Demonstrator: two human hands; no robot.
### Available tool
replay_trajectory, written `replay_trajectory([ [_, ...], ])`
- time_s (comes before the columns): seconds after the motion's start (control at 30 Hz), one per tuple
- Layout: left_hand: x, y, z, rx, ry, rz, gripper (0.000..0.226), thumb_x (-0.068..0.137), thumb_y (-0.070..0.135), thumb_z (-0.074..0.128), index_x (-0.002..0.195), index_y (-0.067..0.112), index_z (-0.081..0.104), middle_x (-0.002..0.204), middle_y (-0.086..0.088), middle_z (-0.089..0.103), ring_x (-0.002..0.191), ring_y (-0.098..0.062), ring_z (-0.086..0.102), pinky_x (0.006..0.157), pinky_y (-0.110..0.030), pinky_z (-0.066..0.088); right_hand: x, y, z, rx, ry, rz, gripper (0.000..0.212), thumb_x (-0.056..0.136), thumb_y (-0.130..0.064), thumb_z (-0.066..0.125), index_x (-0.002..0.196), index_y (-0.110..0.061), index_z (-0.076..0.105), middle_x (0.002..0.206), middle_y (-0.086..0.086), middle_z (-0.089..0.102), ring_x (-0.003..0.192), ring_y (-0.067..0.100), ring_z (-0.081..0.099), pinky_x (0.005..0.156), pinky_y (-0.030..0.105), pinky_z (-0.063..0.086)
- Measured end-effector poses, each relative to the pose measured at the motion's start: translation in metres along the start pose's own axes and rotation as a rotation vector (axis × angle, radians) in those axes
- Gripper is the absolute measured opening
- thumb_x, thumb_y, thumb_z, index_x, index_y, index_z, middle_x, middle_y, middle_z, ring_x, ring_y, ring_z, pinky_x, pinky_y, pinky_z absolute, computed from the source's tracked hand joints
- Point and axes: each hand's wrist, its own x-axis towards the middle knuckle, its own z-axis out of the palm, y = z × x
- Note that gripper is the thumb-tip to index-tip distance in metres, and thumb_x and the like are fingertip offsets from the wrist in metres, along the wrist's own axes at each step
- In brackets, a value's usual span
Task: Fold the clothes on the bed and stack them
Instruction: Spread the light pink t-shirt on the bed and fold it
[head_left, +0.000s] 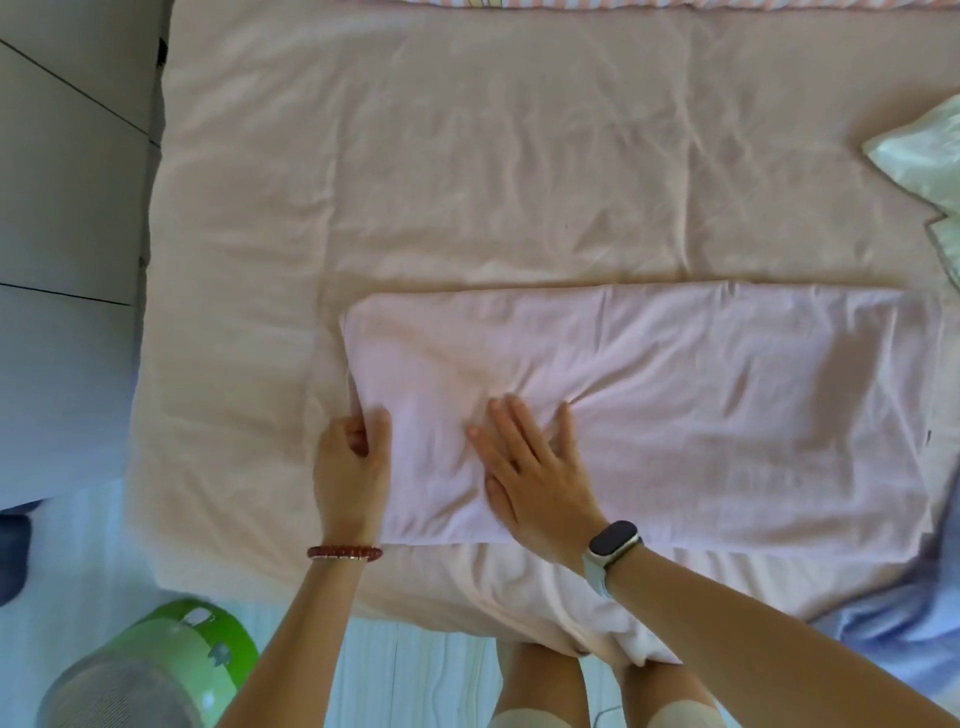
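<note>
A pale pink garment (675, 405) lies folded into a long rectangle across the near part of the bed (467, 182). My left hand (353, 462) grips the garment's left edge, thumb on top and fingers curled under the fabric. My right hand (530, 467) lies flat on the cloth just right of it, fingers spread and pressing down, with wrinkles fanning out from the fingertips. A bead bracelet is on my left wrist and a watch on my right.
A white crumpled garment (924, 156) lies at the bed's right edge. Blue cloth (904, 634) hangs at the near right corner. A green and grey bin (156, 670) stands on the floor at lower left. A grey wardrobe (67, 156) flanks the bed's left side.
</note>
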Motion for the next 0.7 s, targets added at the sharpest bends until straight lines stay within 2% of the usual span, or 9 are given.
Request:
replay_trajectory([
  [0.03, -0.006, -0.004, 0.004, 0.033, -0.03, 0.012, 0.036, 0.088, 0.04, 0.055, 0.07, 0.009, 0.048, 0.065, -0.002, 0.052, 0.061, -0.009, 0.052, 0.054, -0.029, 0.034, -0.002, -0.005, 0.002, -0.016, -0.017, -0.075, 0.052, 0.092, -0.032, 0.031, 0.139, -0.013, 0.041, 0.146, 0.01, 0.039, 0.137, 0.028, 0.031, 0.102, 0.068, 0.025],
  [0.1, -0.005, -0.005, 0.011, 0.097, -0.007, 0.003, 0.032, 0.09, 0.035, 0.054, 0.078, 0.006, 0.05, 0.081, -0.015, 0.058, 0.079, -0.028, 0.056, 0.063, -0.032, 0.036, -0.004, -0.006, 0.003, -0.03, -0.013, -0.184, 0.052, 0.092, -0.033, 0.03, 0.139, -0.014, 0.041, 0.146, 0.007, 0.039, 0.137, 0.024, 0.033, 0.104, 0.065, 0.026],
  [0.2, -0.001, -0.009, 0.017, 0.071, 0.07, 0.074, 0.026, 0.096, 0.026, 0.046, 0.077, 0.008, 0.042, 0.075, -0.018, 0.055, 0.073, -0.036, 0.052, 0.061, -0.031, 0.03, -0.004, 0.014, -0.003, -0.015, 0.063, -0.189, 0.049, 0.092, -0.028, 0.032, 0.135, -0.01, 0.047, 0.143, 0.011, 0.043, 0.134, 0.029, 0.036, 0.102, 0.066, 0.027],
  [0.3, -0.001, -0.014, 0.017, 0.055, 0.121, 0.125, 0.024, 0.099, 0.022, 0.04, 0.089, 0.002, 0.049, 0.072, -0.016, 0.054, 0.07, -0.035, 0.052, 0.058, -0.028, 0.021, -0.011, 0.054, -0.01, -0.033, 0.062, 0.074, 0.05, 0.091, -0.029, 0.031, 0.136, -0.012, 0.046, 0.143, 0.011, 0.042, 0.132, 0.033, 0.039, 0.1, 0.069, 0.027],
  [0.37, 0.002, -0.02, 0.019, 0.122, 0.147, 0.109, 0.028, 0.099, 0.021, 0.04, 0.105, -0.002, 0.054, 0.089, -0.026, 0.062, 0.081, -0.04, 0.056, 0.06, -0.031, 0.024, -0.028, 0.086, -0.01, -0.058, 0.001, 0.258, 0.053, 0.09, -0.034, 0.027, 0.14, -0.02, 0.04, 0.146, 0.009, 0.038, 0.135, 0.033, 0.035, 0.103, 0.067, 0.021],
  [0.43, 0.004, -0.02, 0.022, 0.228, 0.128, 0.075, 0.034, 0.099, 0.024, 0.04, 0.119, 0.0, 0.052, 0.106, -0.026, 0.061, 0.095, -0.043, 0.056, 0.068, -0.039, 0.035, -0.05, 0.119, -0.012, -0.014, -0.037, 0.482, 0.058, 0.088, -0.041, 0.022, 0.143, -0.026, 0.032, 0.151, 0.008, 0.029, 0.14, 0.032, 0.024, 0.107, 0.064, 0.011],
  [0.53, -0.005, -0.004, 0.025, 0.318, 0.178, 0.048, 0.031, 0.093, 0.02, 0.049, 0.116, 0.0, 0.051, 0.12, -0.024, 0.052, 0.108, -0.044, 0.05, 0.079, -0.047, 0.038, -0.07, 0.147, -0.017, 0.01, -0.035, 0.675, 0.063, 0.087, -0.047, 0.015, 0.146, -0.028, 0.025, 0.155, 0.008, 0.02, 0.143, 0.03, 0.015, 0.109, 0.063, 0.008],
  [0.6, -0.017, 0.01, 0.028, 0.42, 0.227, 0.261, 0.037, 0.089, 0.02, 0.049, 0.122, 0.004, 0.05, 0.133, -0.023, 0.045, 0.12, -0.044, 0.044, 0.093, -0.052, 0.034, -0.071, 0.145, -0.022, 0.019, -0.017, 0.676, 0.062, 0.088, -0.045, 0.017, 0.147, -0.027, 0.024, 0.155, 0.01, 0.019, 0.143, 0.032, 0.014, 0.107, 0.065, 0.007],
  [0.7, -0.043, 0.035, 0.053, 0.584, 0.024, 0.774, 0.05, 0.088, 0.033, 0.041, 0.136, 0.018, 0.041, 0.145, -0.016, 0.038, 0.133, -0.04, 0.035, 0.105, -0.06, 0.021, -0.059, 0.131, -0.028, -0.007, 0.005, 0.495, 0.057, 0.09, -0.036, 0.026, 0.145, -0.022, 0.03, 0.152, 0.015, 0.025, 0.139, 0.036, 0.023, 0.105, 0.067, 0.009],
])
